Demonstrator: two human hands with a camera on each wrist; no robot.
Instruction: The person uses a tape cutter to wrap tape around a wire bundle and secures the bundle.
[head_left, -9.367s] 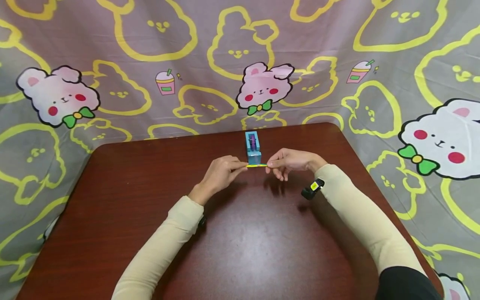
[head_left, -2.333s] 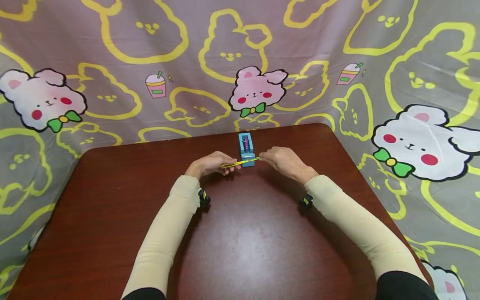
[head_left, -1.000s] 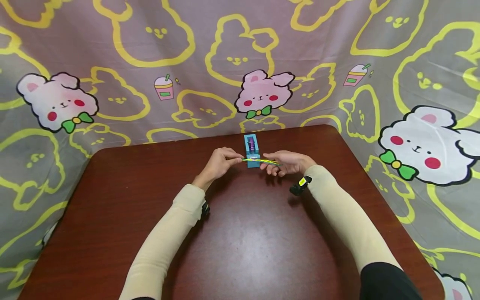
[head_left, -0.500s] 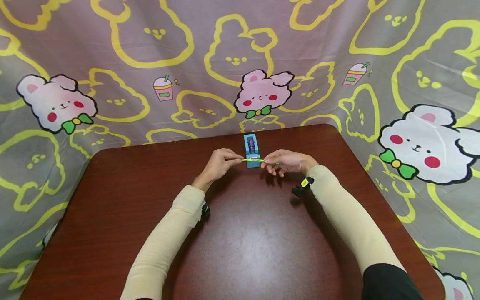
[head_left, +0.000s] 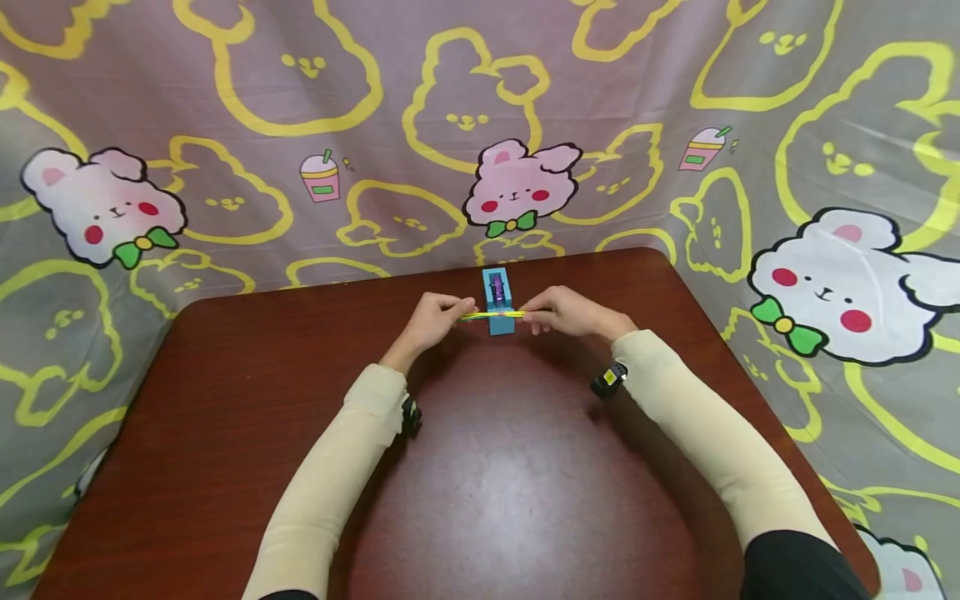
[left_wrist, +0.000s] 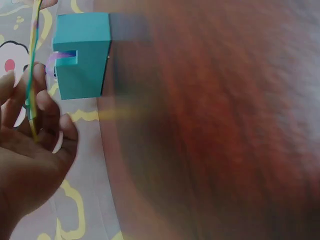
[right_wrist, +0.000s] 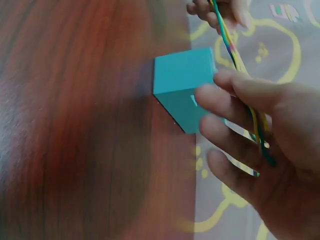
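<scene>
The left hand [head_left: 433, 322] pinches yellow-and-green wires [head_left: 481, 315] in its fingers, across a blue tape dispenser [head_left: 501, 326] near the desk's [head_left: 300, 367] far edge; the right hand's [head_left: 572, 313] fingers pinch their other end. Even tension should hold the wires together.

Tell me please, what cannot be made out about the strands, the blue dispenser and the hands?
- Number of strands, head view: too thin to count.
- Purple roll, lower part, head view: hidden inside the blue dispenser.
- Part of the left hand, right wrist view: cut off by top edge.
</scene>
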